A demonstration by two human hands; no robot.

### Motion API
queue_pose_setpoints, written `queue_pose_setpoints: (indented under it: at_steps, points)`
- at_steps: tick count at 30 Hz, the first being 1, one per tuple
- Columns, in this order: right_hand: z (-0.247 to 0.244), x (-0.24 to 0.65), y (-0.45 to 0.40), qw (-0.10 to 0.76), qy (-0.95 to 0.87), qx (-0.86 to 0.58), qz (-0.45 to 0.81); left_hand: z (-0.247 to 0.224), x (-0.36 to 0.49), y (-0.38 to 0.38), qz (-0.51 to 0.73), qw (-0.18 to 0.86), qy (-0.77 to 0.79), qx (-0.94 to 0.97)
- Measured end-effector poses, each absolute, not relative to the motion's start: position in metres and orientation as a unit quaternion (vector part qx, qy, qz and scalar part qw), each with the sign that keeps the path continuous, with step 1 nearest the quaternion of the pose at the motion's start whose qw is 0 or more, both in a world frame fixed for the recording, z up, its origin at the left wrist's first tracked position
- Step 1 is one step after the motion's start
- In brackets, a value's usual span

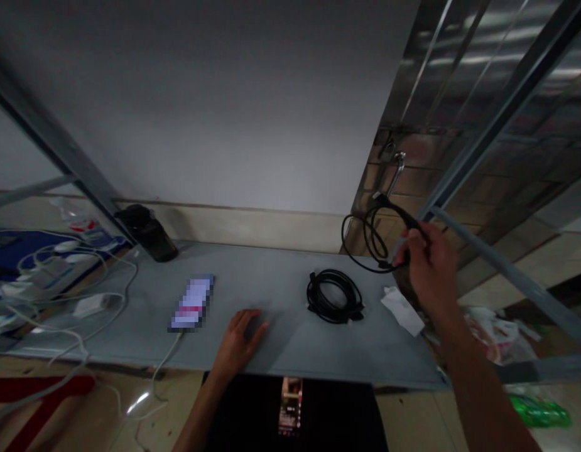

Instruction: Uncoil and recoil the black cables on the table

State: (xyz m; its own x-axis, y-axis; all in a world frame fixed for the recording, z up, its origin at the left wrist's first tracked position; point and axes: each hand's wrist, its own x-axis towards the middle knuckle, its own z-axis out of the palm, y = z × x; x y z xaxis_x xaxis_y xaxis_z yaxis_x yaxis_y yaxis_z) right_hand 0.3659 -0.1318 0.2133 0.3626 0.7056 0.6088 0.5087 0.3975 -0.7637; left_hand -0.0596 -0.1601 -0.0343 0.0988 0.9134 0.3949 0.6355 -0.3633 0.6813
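My right hand (429,267) is closed around a black cable (377,235), raised over the right end of the grey shelf. Loose loops of that cable hang to the left of my fingers, with a connector showing at the top. Below and left of it, a second black cable (335,296) lies coiled on the shelf. My left hand (240,339) rests at the shelf's front edge, fingers apart and holding nothing. Left of that hand lies a phone (193,301) with a lit, blurred screen and a white cord plugged into its lower end.
A dark bottle (151,232) leans at the back left. White cords and chargers (90,304) tangle at the far left. A white paper piece (403,311) lies at the right. Metal frame posts (497,119) flank the shelf (266,270). Another lit phone (290,405) is below the front edge.
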Motion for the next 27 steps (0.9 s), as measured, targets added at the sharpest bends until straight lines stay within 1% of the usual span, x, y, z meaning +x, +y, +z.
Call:
queue_pose_setpoints:
  at_steps: [4,7,10,15,19,21,24,27]
  points:
    - [0.252,0.351,-0.150,0.715,-0.537,-0.427,0.135,-0.029,-0.059,-0.160,0.409,0.181,0.536,0.716]
    - [0.254,0.329,-0.174,0.737,-0.515,-0.391,0.198,-0.018,-0.055,-0.170,0.427,0.226,0.542,0.688]
    - [0.228,0.299,-0.203,0.695,-0.514,-0.419,0.276,-0.001,-0.039,-0.197,0.455,0.302,0.551,0.631]
    - [0.145,0.245,-0.250,0.596,-0.487,-0.472,0.430,0.032,0.000,-0.255,0.511,0.447,0.509,0.528]
    - [0.088,0.217,-0.281,0.512,-0.458,-0.496,0.531,0.034,0.012,-0.282,0.469,0.505,0.532,0.493]
    - [0.072,0.209,-0.293,0.499,-0.445,-0.496,0.554,0.026,0.010,-0.290,0.440,0.512,0.552,0.490]
    - [0.060,0.204,-0.305,0.513,-0.421,-0.506,0.551,0.021,0.010,-0.296,0.436,0.500,0.584,0.468]
    - [0.058,0.205,-0.311,0.518,-0.408,-0.515,0.548,0.037,0.019,-0.293,0.432,0.546,0.538,0.475]
